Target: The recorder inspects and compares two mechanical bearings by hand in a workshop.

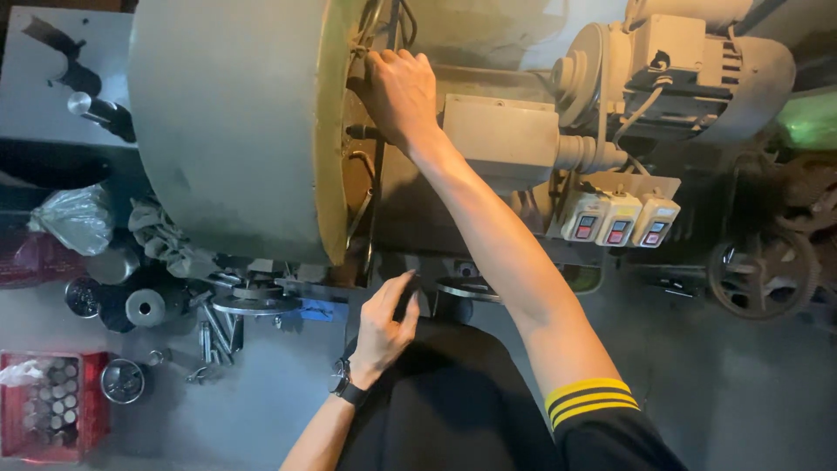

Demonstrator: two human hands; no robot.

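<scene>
My right hand (399,92) reaches up and grips a part at the rim of a large grey-green drum-shaped machine housing (231,122), fingers curled over its yellowish edge among cables. My left hand (384,327), with a black wristwatch, sits low by the machine's base, thumb and fingers closed around a small dark handle or knob (406,301); the part itself is mostly hidden by the fingers.
A cream electric motor (689,70) with a pulley sits top right above three switch boxes (619,218). A spoked wheel (763,270) stands at the right. On the left are metal discs, bolts, a rag, a plastic bag and a red crate of cylinders (52,406).
</scene>
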